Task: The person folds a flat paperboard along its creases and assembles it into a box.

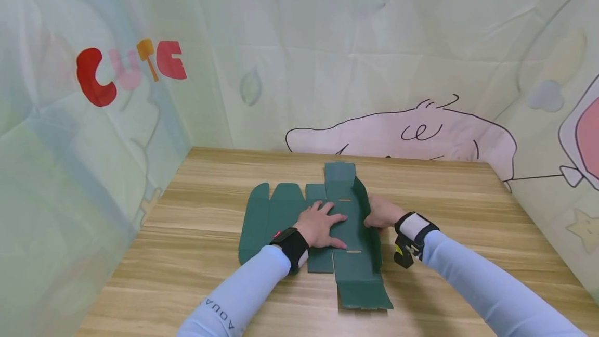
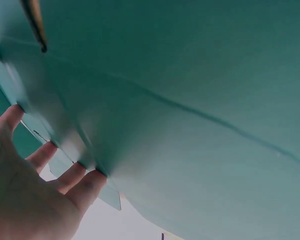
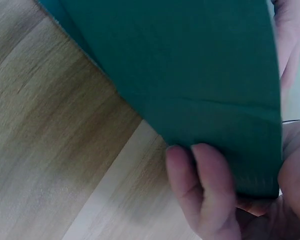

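A dark green cardboard box, unfolded [image 1: 287, 222], lies on the wooden table with its flaps spread out. My left hand [image 1: 318, 225] presses on its middle, fingers spread; the left wrist view shows those fingertips [image 2: 92, 182] resting on the green board near a crease. Along the box's right side, a long panel [image 1: 374, 246] stands folded up. My right hand [image 1: 385, 212] grips that panel's edge, thumb on the inner face and fingers outside. In the right wrist view, two fingers [image 3: 210, 175] lie against the green panel, with the thumb on its other side.
The wooden table [image 1: 196, 264] has visible room around the box. Printed cloth walls [image 1: 327, 82] rise at the back and both sides. A small flap [image 1: 365, 295] of the box points toward me at the near end, another [image 1: 340, 171] away from me.
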`<state>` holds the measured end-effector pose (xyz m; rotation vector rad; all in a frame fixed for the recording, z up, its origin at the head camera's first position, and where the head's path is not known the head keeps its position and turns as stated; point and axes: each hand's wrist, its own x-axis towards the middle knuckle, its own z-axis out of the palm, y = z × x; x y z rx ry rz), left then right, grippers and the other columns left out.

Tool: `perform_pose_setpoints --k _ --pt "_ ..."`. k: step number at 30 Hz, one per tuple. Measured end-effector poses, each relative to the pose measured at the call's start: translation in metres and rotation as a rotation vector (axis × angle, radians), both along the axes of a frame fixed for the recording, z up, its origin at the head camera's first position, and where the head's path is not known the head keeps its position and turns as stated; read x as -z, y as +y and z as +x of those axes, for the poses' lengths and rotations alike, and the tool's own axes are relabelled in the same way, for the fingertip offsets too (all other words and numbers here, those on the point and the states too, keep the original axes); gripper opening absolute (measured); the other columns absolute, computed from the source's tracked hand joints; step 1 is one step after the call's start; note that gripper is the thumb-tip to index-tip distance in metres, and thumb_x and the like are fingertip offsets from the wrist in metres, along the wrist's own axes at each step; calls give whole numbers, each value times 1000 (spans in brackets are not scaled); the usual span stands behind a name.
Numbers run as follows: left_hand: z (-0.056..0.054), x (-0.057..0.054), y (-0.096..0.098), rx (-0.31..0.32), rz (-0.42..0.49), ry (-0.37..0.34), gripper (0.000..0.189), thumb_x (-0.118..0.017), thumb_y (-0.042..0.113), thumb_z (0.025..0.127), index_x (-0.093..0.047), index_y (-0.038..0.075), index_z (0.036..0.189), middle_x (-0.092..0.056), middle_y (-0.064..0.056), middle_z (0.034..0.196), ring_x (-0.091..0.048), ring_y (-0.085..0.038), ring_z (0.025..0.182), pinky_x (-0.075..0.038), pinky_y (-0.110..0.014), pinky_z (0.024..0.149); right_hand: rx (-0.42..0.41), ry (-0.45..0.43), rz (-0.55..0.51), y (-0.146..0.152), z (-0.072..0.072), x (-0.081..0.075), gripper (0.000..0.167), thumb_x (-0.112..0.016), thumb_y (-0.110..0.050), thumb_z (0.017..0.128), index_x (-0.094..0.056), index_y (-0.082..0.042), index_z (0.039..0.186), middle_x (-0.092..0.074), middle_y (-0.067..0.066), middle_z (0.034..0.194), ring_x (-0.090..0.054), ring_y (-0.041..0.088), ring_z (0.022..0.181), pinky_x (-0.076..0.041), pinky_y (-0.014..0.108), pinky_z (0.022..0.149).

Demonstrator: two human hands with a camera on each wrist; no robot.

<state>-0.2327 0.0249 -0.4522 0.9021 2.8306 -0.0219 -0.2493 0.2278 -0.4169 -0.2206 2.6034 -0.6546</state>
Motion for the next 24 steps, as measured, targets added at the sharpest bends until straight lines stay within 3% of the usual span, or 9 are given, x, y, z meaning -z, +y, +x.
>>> perform_pose_setpoints --k 5,14,24 --pt "0 1 2 -15 3 -8 74 -52 77 78 -38 47 144 -30 1 156 -29 -31 143 -42 -45 106 9 -28 -36 0 2 -5 46 -62 -1 84 -46 11 126 -64 24 104 -66 26 79 -59 37 61" --pt "5 6 5 -57 18 -15 74 -50 77 80 -36 45 146 -29 -2 157 -27 -33 144 -36 -45 111 -50 17 -13 0 0 -8 36 -56 5 78 -54 14 114 -66 16 84 -66 19 61 -55 28 51" --pt "9 1 6 -83 -8 -4 75 -48 78 81 -35 44 146 -31 -2 155 -31 -32 141 -41 -46 106 -71 37 52 -5 -3 -7 37 -55 6 82 -52 12 118 -66 18 91 -67 22 66 -56 29 51"
